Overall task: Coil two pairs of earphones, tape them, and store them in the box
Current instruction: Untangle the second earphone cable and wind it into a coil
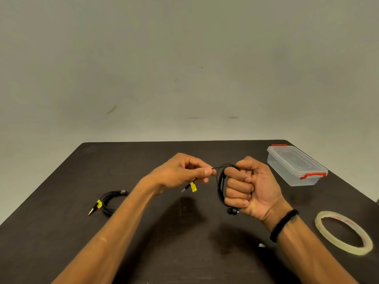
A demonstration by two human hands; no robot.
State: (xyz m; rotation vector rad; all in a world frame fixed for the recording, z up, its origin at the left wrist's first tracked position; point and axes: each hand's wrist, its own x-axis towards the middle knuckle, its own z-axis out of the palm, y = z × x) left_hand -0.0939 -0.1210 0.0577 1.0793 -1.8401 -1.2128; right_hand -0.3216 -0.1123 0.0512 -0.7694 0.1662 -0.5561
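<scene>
Black earphones [221,182] are looped around the fingers of my right hand [253,188], which is closed in a fist above the table. An earbud hangs below that fist. My left hand [184,171] pinches the cable's free end just left of the loops; the plug with a yellow tag dangles under it. A second pair of black earphones [109,201], bundled, with a yellow tag and its plug sticking out, lies on the table to the left. A roll of clear tape [328,219] lies flat at the right. The clear plastic box [295,163], lid on with red clips, stands at the far right.
The dark brown table [143,160] ends at a plain grey-beige wall behind. A small shiny scrap [261,245] lies near my right forearm. A black band circles my right wrist.
</scene>
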